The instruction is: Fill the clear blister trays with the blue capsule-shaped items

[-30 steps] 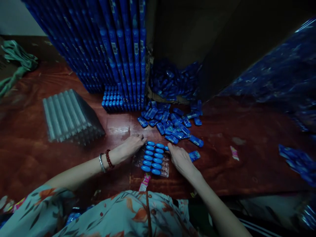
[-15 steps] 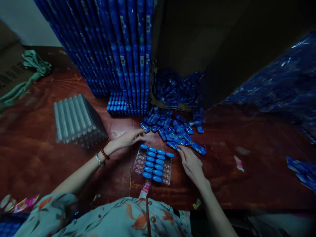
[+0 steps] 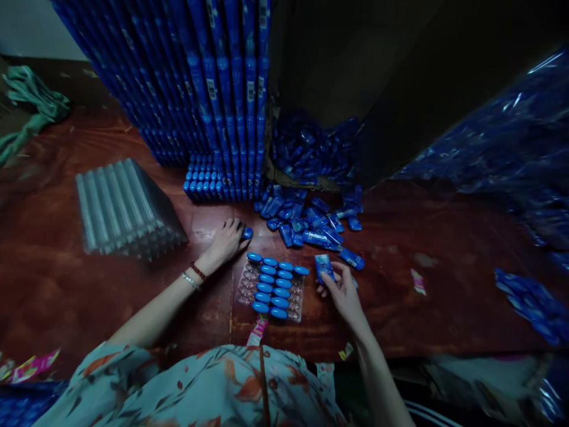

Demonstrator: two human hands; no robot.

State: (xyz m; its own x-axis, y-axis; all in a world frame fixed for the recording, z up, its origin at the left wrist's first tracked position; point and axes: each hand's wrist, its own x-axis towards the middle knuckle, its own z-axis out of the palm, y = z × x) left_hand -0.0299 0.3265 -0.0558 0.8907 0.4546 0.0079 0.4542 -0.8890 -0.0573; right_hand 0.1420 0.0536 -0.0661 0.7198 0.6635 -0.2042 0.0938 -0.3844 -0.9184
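My right hand (image 3: 341,289) grips a small flat blue case (image 3: 323,268) between thumb and fingers, raised beside the tray. Left of it, my left hand (image 3: 226,242) rests low over the table, its fingers curled around another blue case (image 3: 247,233), of which only one end shows. Between my hands and nearer to me lies a clear moulded tray (image 3: 246,287). Blue cases (image 3: 265,279) stand on end in its two middle columns, with one more at each outer corner of the far row. A heap of loose blue cases (image 3: 316,218) lies just beyond.
A tall stack of filled blue trays (image 3: 213,107) rises at the back left, beside a cardboard box (image 3: 338,65) spilling blue cases. Nested clear trays (image 3: 128,207) stand at left. Blue plastic wrapping (image 3: 489,136) and pink wrappers (image 3: 418,281) lie on the red table (image 3: 427,320).
My right hand has lifted a blue case from the heap and drawn it toward me. My left hand has closed on another case and moved slightly left. The camera view has shifted a little.
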